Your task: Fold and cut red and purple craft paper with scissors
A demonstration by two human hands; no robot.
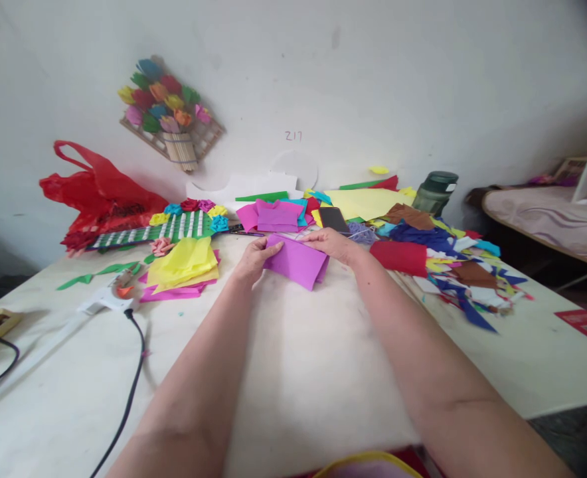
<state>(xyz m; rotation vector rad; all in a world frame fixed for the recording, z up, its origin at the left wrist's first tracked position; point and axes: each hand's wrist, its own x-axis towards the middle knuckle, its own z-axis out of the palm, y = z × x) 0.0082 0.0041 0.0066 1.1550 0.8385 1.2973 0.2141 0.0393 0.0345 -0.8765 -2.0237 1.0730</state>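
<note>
A folded sheet of purple paper (296, 260) is held just above the table between my two hands. My left hand (254, 259) grips its left edge, thumb on the front face. At the upper right edge, my right hand (334, 244) has its fingers closed on the sheet. The lower right corner hangs toward me, and the layers stand slightly apart there. Behind it lies a stack of pink and purple paper (278, 216). A dark phone (333, 218) rests beyond my right hand, beside a bundle of lavender yarn (362, 232).
Yellow sheets (184, 262) lie on the left near a white glue gun (109, 297) with a black cord. A green board with paper flowers (174, 229) and a red plastic bag (99, 189) stand behind. Paper scraps (463, 265) and a green bottle (435, 192) are on the right.
</note>
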